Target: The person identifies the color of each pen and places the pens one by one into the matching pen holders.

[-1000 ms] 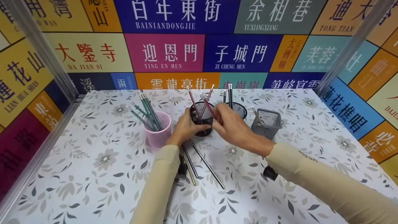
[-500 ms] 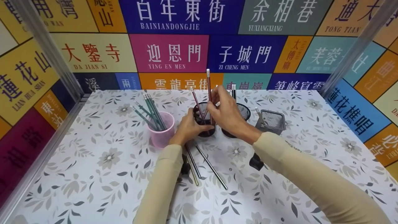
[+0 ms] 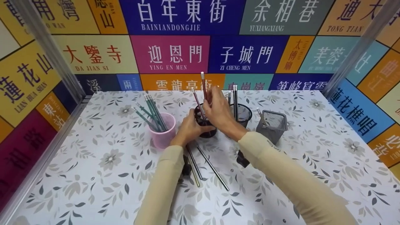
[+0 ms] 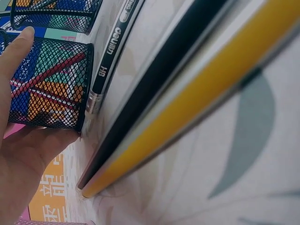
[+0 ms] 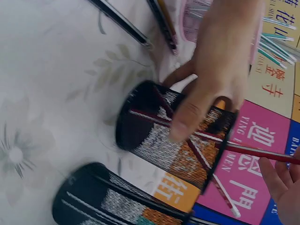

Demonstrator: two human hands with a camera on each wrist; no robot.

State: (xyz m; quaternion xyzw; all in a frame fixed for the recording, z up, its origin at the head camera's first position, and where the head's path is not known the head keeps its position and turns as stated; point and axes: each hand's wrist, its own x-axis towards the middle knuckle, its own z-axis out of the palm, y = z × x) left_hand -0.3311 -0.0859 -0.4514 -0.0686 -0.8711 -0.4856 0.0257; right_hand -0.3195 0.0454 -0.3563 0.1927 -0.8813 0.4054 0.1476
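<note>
In the head view my left hand [image 3: 188, 128] grips a round black mesh pen cup [image 3: 208, 133], its thumb across the near side. My right hand [image 3: 217, 107] is over that cup's opening and pinches a red pencil [image 3: 204, 86], which stands nearly upright with its eraser end up. Another red pencil [image 3: 196, 97] leans in the same cup. The right wrist view shows the red pencils crossing inside the mesh, with right fingertips [image 5: 274, 180] at the held one. Through the left wrist view, the cup's mesh wall [image 4: 51, 84] sits against the left palm.
A pink cup [image 3: 164, 139] with several green pencils [image 3: 152, 109] stands left. To the right are a second black mesh cup [image 3: 245, 114] with black pencils [image 3: 235, 100] and a square grey mesh holder [image 3: 272, 129] with a pencil. Black [image 3: 213, 168] and yellow [image 4: 201, 101] pencils lie in front.
My right hand has brought the tilted red pencil upright over the cup, then shifted slightly left with it. My left hand still holds the cup.
</note>
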